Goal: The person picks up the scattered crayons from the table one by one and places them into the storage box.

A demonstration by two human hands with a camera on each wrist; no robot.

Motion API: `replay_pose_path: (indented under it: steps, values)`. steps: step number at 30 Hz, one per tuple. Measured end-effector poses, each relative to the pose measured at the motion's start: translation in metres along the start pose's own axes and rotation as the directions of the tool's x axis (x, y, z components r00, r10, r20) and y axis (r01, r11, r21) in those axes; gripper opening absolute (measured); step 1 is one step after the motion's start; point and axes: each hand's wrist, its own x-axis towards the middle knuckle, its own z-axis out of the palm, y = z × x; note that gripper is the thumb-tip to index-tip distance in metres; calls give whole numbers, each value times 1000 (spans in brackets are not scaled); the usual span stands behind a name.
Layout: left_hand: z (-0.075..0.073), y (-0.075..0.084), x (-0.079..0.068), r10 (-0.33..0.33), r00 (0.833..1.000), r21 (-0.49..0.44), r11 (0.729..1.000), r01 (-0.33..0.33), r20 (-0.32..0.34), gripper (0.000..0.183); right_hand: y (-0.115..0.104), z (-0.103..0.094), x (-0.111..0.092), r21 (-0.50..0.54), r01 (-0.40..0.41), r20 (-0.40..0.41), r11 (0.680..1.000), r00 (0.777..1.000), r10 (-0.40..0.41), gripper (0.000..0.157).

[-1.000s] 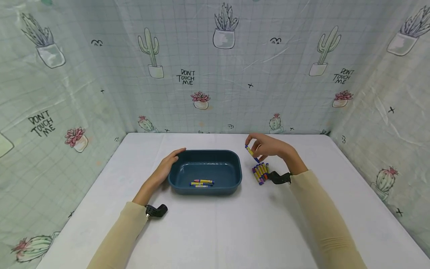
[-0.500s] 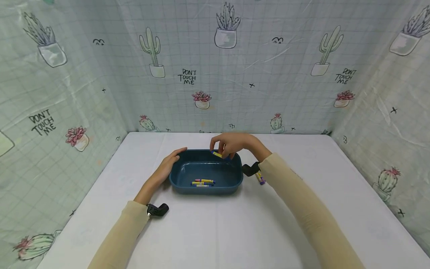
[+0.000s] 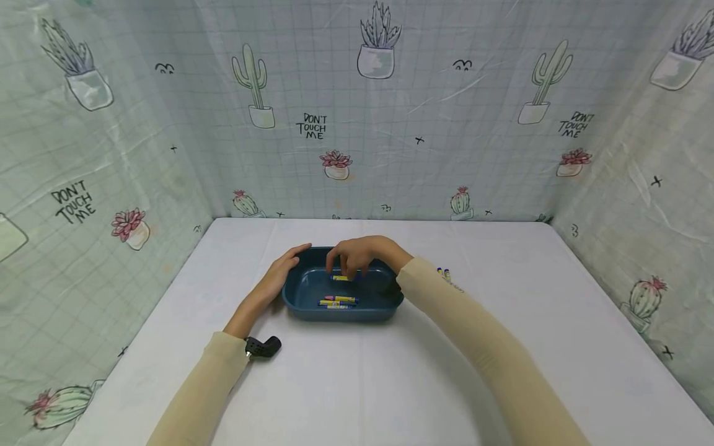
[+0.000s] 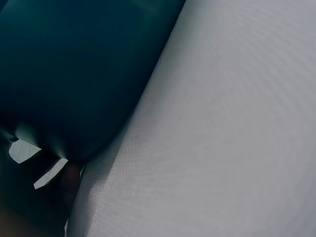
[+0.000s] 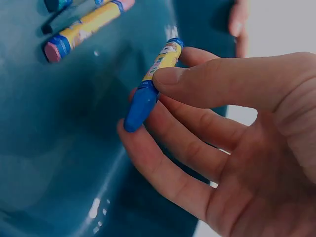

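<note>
A dark blue rectangular tray [image 3: 301, 314] stands on the white table. My left hand [image 3: 279, 272] holds its left wall, thumb at the rim; the left wrist view shows mostly the tray's dark outer side [image 4: 74, 74]. Inside the tray, my right hand [image 3: 359, 253] pinches a blue crayon [image 5: 168, 58] in a yellow wrapper between thumb and fingers, low over the tray floor. Whether that crayon touches the floor I cannot tell. Several other crayons [image 3: 341, 299] lie together near the front wall, a pink one [image 5: 91, 27] among them.
More crayons [image 3: 444, 273] lie on the table right of the tray, mostly hidden behind the right sleeve [image 3: 468, 316]. A patterned cactus cloth [image 3: 390, 161] hangs at the back and sides. A black wrist camera [image 3: 263, 347] sits at the left wrist.
My right hand has carried the blue crayon leftward from beside the crayons on the table, over the tray's right side, and down into it. The left hand has stayed at the tray.
</note>
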Motion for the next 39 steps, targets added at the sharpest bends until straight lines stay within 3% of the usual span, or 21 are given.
replay_pose_path:
  steps: [5, 13, 29, 39]
  values:
    - [0, 0, 0, 0, 1000, -7, 1000, 0, -3, 50, -3, 5, 10, 6, -29, 18, 1000, 999, 29, 43]
    - [1, 1, 0, 6, 1000, -10, 1000, -6, 4, 49, -9, 10, 17, 18, -121, 128, 993, 985, 117, 41]
    - [-1, 0, -2, 3, 1000, -3, 1000, -3, -5, 49, -8, 18, 22, 28, -131, 122, 991, 984, 127, 26]
    - [-1, -1, -1, 17, 1000, 2, 1000, -17, -7, 49, -8, 16, 16, 17, -106, 91, 994, 990, 104, 29]
